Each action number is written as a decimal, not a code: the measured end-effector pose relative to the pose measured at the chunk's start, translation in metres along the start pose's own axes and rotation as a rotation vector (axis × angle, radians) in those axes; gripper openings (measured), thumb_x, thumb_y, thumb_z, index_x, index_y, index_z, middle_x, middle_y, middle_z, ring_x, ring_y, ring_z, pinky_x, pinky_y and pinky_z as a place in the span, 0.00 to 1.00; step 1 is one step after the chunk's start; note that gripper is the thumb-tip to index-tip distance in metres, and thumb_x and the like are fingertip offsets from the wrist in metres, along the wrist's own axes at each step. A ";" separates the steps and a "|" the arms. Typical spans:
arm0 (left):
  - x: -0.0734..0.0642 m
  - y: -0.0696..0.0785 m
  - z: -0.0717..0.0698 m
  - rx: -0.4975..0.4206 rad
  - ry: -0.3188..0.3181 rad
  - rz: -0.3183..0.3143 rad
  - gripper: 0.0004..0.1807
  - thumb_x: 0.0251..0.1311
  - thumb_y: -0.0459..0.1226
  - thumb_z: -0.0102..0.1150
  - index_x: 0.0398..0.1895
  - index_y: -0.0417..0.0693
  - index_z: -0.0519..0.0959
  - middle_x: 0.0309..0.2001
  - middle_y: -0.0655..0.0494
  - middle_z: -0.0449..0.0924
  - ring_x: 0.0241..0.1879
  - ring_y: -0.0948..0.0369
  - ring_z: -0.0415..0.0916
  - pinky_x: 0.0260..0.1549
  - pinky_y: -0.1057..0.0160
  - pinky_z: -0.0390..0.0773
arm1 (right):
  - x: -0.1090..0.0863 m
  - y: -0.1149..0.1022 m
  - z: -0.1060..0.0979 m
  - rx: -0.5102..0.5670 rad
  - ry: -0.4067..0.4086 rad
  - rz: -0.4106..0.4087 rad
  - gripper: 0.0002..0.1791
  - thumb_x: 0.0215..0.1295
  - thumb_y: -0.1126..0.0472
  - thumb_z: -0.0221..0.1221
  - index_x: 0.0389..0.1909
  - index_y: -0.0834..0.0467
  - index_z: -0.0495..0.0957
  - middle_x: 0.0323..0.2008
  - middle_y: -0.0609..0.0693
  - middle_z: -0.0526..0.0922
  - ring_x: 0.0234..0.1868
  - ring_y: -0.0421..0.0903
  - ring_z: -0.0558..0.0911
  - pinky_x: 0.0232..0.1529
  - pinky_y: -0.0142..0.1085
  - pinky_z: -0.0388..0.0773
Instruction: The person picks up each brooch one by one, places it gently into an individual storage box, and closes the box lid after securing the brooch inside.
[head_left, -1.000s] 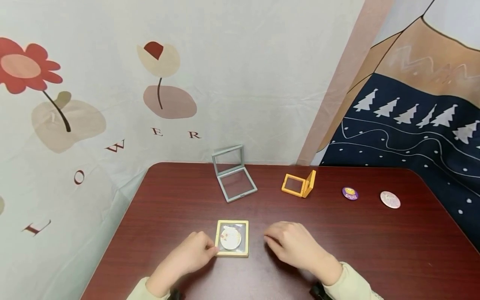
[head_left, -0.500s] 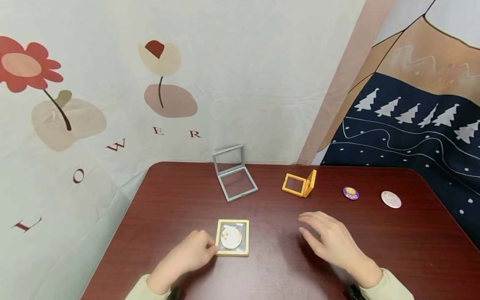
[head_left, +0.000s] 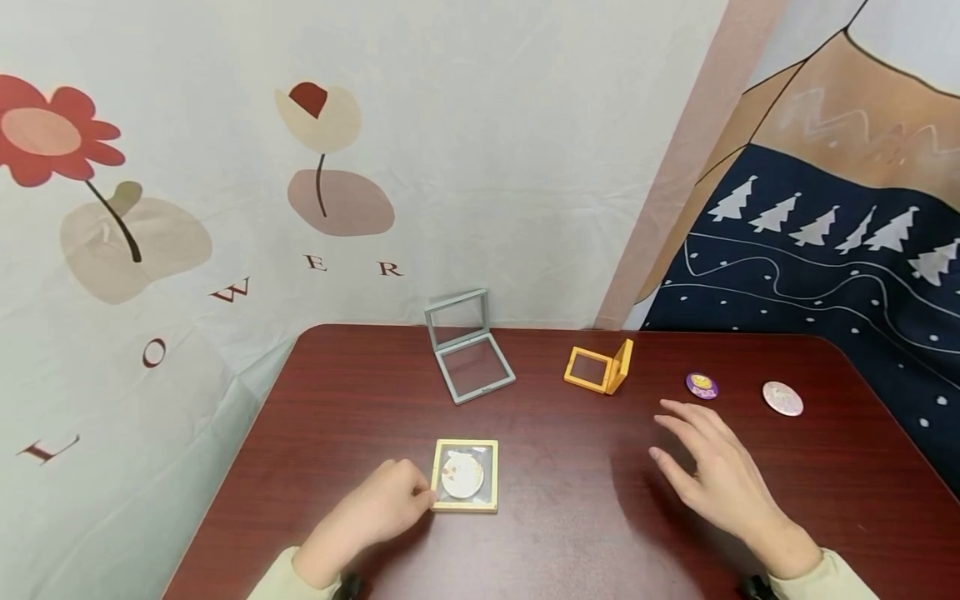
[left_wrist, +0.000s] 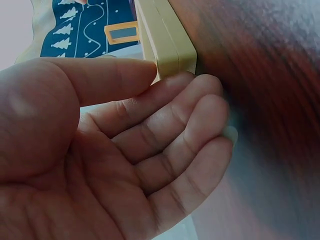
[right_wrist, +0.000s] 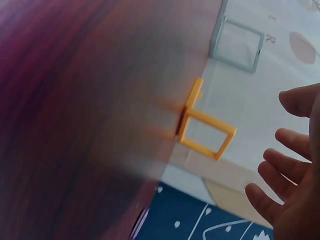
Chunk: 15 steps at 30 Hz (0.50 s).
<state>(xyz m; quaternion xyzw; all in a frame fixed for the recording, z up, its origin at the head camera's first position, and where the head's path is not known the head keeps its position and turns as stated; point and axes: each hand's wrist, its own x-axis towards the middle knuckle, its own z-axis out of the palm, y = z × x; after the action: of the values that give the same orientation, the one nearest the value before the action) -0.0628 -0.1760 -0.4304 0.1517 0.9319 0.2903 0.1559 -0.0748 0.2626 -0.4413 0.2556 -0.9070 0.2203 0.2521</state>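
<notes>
A square pale-yellow display frame (head_left: 494, 475) with clear film lies closed on the table, a round white badge (head_left: 462, 476) inside it. My left hand (head_left: 388, 500) pinches the frame's near left corner between thumb and index finger; the left wrist view shows the thumb tip on the frame's edge (left_wrist: 172, 42). My right hand (head_left: 716, 471) hovers over the right half of the table, fingers spread and holding nothing. Just beyond its fingertips lies a purple badge (head_left: 702, 385) with a yellow figure.
Towards the back stand a grey display frame (head_left: 483, 389), lid raised, and a smaller orange display frame (head_left: 621, 367), also unfolded. A pale pink badge (head_left: 782, 398) lies at the far right of the dark red table (head_left: 337, 400). A printed cloth (head_left: 525, 167) hangs behind.
My right hand has moved from beside the yellow display frame to the right and farther back, its fingers spreading from a curl. My left hand stays at the frame's corner.
</notes>
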 end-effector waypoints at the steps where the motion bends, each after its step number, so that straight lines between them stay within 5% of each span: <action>1: 0.000 0.000 -0.001 0.013 0.007 -0.007 0.23 0.67 0.35 0.64 0.11 0.53 0.75 0.13 0.67 0.59 0.17 0.66 0.58 0.19 0.64 0.62 | -0.001 0.003 -0.002 -0.008 0.004 0.013 0.29 0.48 0.64 0.75 0.55 0.62 0.83 0.61 0.59 0.80 0.61 0.59 0.76 0.71 0.22 0.47; 6: 0.003 0.004 -0.005 0.096 0.080 -0.066 0.16 0.66 0.37 0.66 0.17 0.54 0.81 0.17 0.64 0.68 0.22 0.64 0.66 0.26 0.56 0.71 | -0.006 0.014 -0.011 -0.047 0.032 0.070 0.31 0.47 0.62 0.75 0.56 0.65 0.82 0.63 0.62 0.79 0.62 0.64 0.74 0.72 0.26 0.48; 10: 0.007 0.008 -0.009 0.149 0.145 -0.099 0.06 0.65 0.39 0.67 0.28 0.58 0.87 0.25 0.63 0.78 0.28 0.62 0.73 0.32 0.48 0.77 | -0.010 0.024 -0.017 -0.081 0.044 0.093 0.33 0.48 0.60 0.74 0.58 0.65 0.81 0.63 0.64 0.78 0.63 0.65 0.73 0.68 0.42 0.61; 13: 0.010 0.009 -0.011 0.155 0.179 -0.107 0.06 0.66 0.40 0.67 0.30 0.59 0.86 0.24 0.64 0.77 0.28 0.62 0.72 0.30 0.49 0.75 | -0.012 0.031 -0.020 -0.105 0.029 0.117 0.35 0.50 0.58 0.74 0.60 0.66 0.79 0.64 0.66 0.76 0.64 0.67 0.72 0.69 0.51 0.63; 15: 0.013 0.009 -0.013 0.154 0.204 -0.106 0.05 0.66 0.39 0.66 0.31 0.59 0.86 0.23 0.65 0.75 0.27 0.62 0.71 0.29 0.51 0.74 | -0.014 0.035 -0.023 -0.117 0.008 0.144 0.37 0.50 0.57 0.75 0.62 0.66 0.78 0.66 0.67 0.75 0.65 0.68 0.71 0.75 0.47 0.58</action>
<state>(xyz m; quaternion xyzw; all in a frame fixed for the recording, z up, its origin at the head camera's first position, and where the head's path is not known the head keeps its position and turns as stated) -0.0778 -0.1701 -0.4177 0.0833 0.9691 0.2231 0.0635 -0.0766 0.3071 -0.4413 0.1737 -0.9333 0.1853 0.2540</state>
